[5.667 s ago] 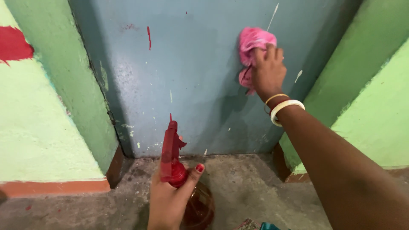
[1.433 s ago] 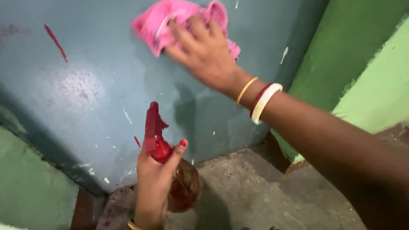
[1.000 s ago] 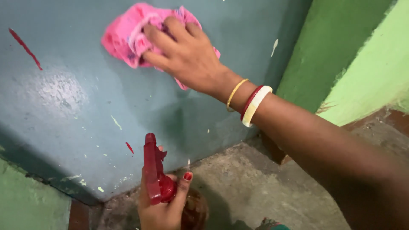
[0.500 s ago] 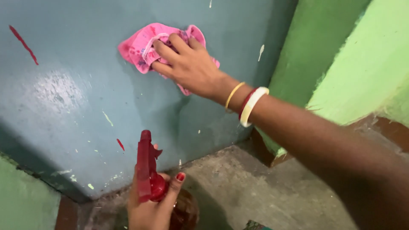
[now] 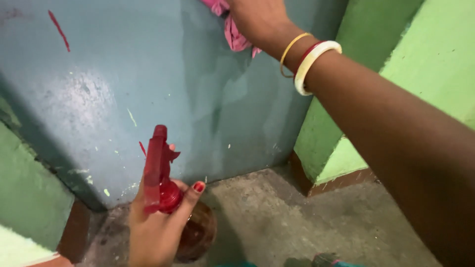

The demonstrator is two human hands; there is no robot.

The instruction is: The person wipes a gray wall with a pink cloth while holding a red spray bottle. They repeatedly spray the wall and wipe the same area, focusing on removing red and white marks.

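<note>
My left hand grips a spray bottle with a red trigger head and a brownish round body, held low in front of a blue-grey door. The nozzle points up toward the door. My right hand reaches to the top edge of the view and presses a pink cloth against the door; only the cloth's lower part shows. The wrist carries a thin gold bangle, a red one and a white one.
Green painted wall stands to the right of the door, and more green wall to the left with a brown base strip. Rough grey concrete floor lies below. Red and pale paint flecks mark the door.
My right hand has carried the pink cloth upward along the door, now partly out of view at the top. The spray bottle stays in my left hand, a little higher in view.
</note>
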